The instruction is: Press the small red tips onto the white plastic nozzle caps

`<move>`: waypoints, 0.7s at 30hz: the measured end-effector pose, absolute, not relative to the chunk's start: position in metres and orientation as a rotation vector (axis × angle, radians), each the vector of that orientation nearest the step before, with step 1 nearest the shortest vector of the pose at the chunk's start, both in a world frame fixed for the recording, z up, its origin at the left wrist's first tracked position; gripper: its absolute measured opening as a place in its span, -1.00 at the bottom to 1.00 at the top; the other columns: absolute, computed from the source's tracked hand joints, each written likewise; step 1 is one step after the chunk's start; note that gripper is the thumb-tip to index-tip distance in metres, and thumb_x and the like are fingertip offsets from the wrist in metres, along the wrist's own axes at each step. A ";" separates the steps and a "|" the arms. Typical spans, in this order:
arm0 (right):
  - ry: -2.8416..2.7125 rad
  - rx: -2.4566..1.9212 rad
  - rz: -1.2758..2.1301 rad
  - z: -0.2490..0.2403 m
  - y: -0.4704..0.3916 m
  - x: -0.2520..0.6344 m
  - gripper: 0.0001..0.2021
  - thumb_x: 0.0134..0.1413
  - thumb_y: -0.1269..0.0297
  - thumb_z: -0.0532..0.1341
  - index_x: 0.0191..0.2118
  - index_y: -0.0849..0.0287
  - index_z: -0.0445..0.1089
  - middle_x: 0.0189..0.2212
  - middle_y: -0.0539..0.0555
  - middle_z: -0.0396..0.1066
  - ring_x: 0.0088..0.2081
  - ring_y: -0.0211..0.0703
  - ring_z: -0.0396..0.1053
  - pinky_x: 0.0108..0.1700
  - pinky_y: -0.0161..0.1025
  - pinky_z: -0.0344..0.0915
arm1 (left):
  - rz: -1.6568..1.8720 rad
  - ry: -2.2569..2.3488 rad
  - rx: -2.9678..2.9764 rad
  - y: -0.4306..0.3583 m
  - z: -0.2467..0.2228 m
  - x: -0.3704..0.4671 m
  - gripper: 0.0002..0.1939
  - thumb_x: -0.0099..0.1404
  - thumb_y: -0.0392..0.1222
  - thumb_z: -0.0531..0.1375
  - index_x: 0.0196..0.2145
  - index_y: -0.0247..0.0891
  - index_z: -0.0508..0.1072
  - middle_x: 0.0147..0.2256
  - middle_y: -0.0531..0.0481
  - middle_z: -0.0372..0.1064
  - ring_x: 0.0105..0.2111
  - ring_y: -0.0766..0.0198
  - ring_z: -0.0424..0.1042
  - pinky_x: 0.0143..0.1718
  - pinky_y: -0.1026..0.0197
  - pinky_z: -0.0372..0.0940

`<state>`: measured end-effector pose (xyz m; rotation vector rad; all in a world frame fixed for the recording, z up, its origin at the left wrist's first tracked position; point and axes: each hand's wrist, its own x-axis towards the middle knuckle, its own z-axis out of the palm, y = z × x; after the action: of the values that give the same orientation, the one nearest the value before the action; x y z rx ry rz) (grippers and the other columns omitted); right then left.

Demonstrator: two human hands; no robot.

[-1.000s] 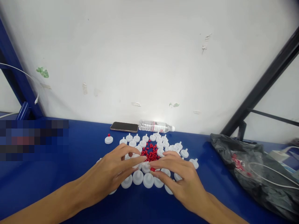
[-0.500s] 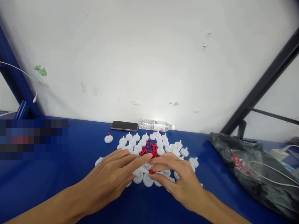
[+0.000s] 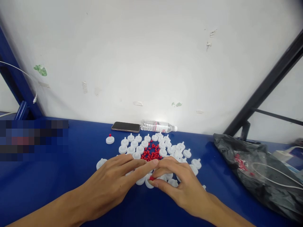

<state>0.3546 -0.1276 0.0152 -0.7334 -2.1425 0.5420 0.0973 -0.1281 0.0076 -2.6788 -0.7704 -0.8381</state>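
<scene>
Several white round caps with thin spouts (image 3: 187, 153) lie on the blue table around a pile of small red pieces (image 3: 151, 153). My right hand (image 3: 184, 179) pinches one red piece (image 3: 151, 178) between thumb and fingers, low over the front caps. From the left, my left hand (image 3: 118, 176) reaches across the caps, its index fingertip against the right hand's fingers. Its thumb and whatever it grips are hidden beneath it. One white cap topped with a red piece (image 3: 110, 139) stands apart at the back left.
Against the wall lie a phone (image 3: 125, 127) and a clear plastic bottle (image 3: 158, 126). On the right, a black plastic bag (image 3: 265, 186) holds a clear bag of red pieces (image 3: 241, 163), crossed by a white cable. A blurred area covers the far left.
Both hands have shifted slightly, and the pinched red piece is a little lower and further left. The white part that showed between the hands is now mostly covered. More of the red pile shows.
</scene>
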 end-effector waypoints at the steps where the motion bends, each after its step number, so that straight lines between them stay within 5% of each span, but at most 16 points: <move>1: -2.144 -0.741 0.552 0.016 -0.128 0.355 -0.75 0.26 0.36 0.40 0.00 -0.04 0.48 -0.28 -0.11 0.67 -0.19 -0.14 0.55 0.00 -0.18 0.40 | -0.837 -0.754 -2.682 -0.129 0.008 0.097 -0.19 0.40 -0.61 -0.04 0.48 -0.09 0.00 0.11 -0.03 0.51 -0.03 0.18 0.49 0.00 0.14 0.40; 5: -2.142 -0.816 0.561 0.018 -0.132 0.355 -0.64 0.21 0.23 0.44 0.07 -0.03 0.43 -0.15 -0.02 0.63 -0.08 -0.07 0.55 0.07 -0.12 0.42 | -0.855 -0.646 -2.681 -0.130 0.012 0.095 -0.35 0.51 -0.51 -0.05 0.46 -0.12 0.09 0.11 -0.05 0.53 -0.02 0.21 0.51 -0.02 0.19 0.41; 11: -2.275 -0.935 0.764 0.029 -0.141 0.361 -0.14 0.02 0.04 0.52 0.40 -0.12 0.17 0.32 0.15 0.33 0.29 0.16 0.34 0.29 0.10 0.33 | -0.927 -0.413 -2.566 -0.137 0.017 0.100 -0.57 0.53 -0.35 0.06 0.29 -0.19 0.36 0.03 -0.09 0.59 -0.29 0.27 0.56 -0.38 0.27 0.40; 16: -2.383 -0.828 0.816 0.032 -0.146 0.358 -0.38 0.02 0.12 0.51 0.21 -0.12 0.42 0.12 0.00 0.55 0.21 0.06 0.45 0.44 0.10 0.11 | -0.995 -0.311 -2.557 -0.143 0.017 0.107 -0.63 0.41 -0.38 0.16 0.11 -0.18 0.52 -0.08 -0.06 0.62 -0.54 0.35 0.40 -0.63 0.23 0.17; 21: -2.355 -0.618 0.629 0.028 -0.143 0.353 -0.61 -0.01 0.13 0.49 -0.04 0.08 0.55 -0.16 0.04 0.66 -0.14 -0.08 0.62 0.28 -0.10 0.33 | -1.030 -0.299 -2.591 -0.146 0.018 0.110 -0.65 0.40 -0.33 0.22 0.11 -0.18 0.53 -0.04 0.01 0.63 -0.58 0.35 0.34 -0.68 0.17 0.09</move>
<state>0.3533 -0.1433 0.0284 -0.6180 -2.3546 0.6289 0.1104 -0.1459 0.0175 -2.5906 -0.2991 -1.0302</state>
